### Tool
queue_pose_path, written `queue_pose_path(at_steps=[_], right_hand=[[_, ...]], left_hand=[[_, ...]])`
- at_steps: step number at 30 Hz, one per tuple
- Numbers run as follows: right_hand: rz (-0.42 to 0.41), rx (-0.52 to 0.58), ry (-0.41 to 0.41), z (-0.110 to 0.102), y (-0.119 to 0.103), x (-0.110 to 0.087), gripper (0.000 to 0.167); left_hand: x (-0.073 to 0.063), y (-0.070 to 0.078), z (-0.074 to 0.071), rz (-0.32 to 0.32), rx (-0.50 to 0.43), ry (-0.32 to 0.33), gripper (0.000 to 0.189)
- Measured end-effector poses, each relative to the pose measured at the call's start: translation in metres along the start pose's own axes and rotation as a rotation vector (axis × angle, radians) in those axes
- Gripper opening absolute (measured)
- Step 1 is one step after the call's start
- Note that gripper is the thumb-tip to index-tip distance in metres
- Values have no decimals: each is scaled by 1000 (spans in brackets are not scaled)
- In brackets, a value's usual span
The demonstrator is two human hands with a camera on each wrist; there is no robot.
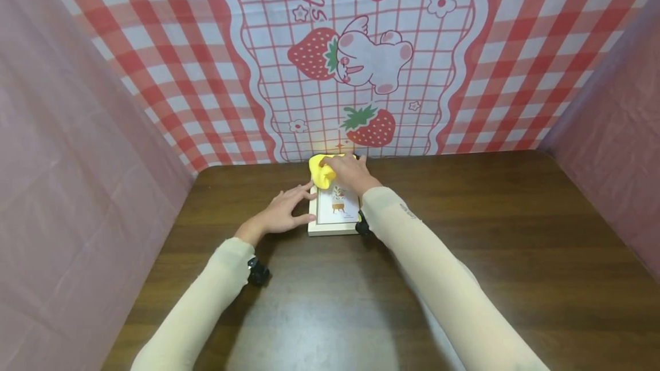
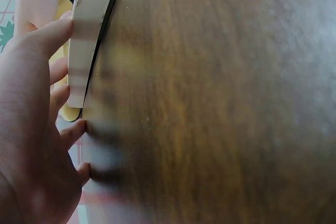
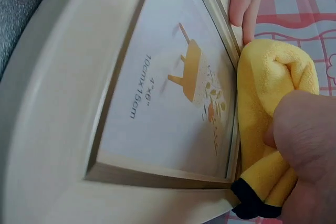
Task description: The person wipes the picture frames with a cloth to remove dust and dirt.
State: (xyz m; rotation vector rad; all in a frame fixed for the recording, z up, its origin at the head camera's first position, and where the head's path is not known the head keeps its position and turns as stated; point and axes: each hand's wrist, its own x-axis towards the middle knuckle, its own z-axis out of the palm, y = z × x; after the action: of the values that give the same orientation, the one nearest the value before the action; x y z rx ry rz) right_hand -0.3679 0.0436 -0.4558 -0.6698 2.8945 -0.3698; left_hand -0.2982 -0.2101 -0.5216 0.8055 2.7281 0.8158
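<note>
A cream picture frame (image 1: 312, 227) with a plant-in-pot print (image 3: 173, 87) lies on the brown table near its far edge. My right hand (image 1: 350, 172) grips a bunched yellow cloth (image 1: 321, 175) with dark edging at the frame's far end; in the right wrist view the cloth (image 3: 257, 93) presses along that border. My left hand (image 1: 285, 210) is spread at the frame's left side. In the left wrist view, fingertips (image 2: 64, 24) touch the frame's side wall (image 2: 86, 40), while other fingers of the left hand (image 2: 37, 108) reach down to the tabletop.
The wooden table (image 1: 515, 233) extends to both sides and toward me. Behind it hangs a red-and-white checked cloth (image 1: 376, 62) with strawberries, close to the far edge. Pink curtains (image 1: 72, 176) stand at left and right. A black wrist camera (image 1: 259, 272) sits by the left sleeve.
</note>
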Motion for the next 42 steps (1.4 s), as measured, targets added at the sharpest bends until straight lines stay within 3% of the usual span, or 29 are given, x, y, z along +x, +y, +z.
queue_pose_path(at_steps=[4, 9, 11, 18, 20, 25, 30, 34, 37, 42], right_hand=[[-1, 38, -31, -10, -8, -13, 53], [7, 55, -32, -7, 0, -9, 52], [18, 49, -32, -7, 2, -8, 51], [3, 48, -4, 20, 50, 30, 49], [-7, 34, 10, 15, 51, 21, 55], [62, 68, -12, -22, 32, -23, 60], [107, 61, -3, -34, 35, -35, 64], [141, 61, 23, -34, 41, -36, 66], [153, 74, 43, -33, 43, -35, 66], [149, 81, 72, -33, 40, -34, 63]], left_hand=[[-3, 9, -3, 0, -12, -6, 80], [-8, 25, -9, 1, -21, -14, 78], [-7, 25, -8, -1, -30, -13, 79], [-6, 24, -7, -21, -37, -9, 77], [-6, 23, -6, -19, -42, -6, 77], [-7, 27, -9, -1, -41, -4, 75], [-9, 30, -12, -4, -20, 0, 75], [-14, 41, -18, -12, -18, -21, 72], [-13, 33, -14, -15, -18, -14, 73], [-3, 9, -3, -2, 8, 7, 80]])
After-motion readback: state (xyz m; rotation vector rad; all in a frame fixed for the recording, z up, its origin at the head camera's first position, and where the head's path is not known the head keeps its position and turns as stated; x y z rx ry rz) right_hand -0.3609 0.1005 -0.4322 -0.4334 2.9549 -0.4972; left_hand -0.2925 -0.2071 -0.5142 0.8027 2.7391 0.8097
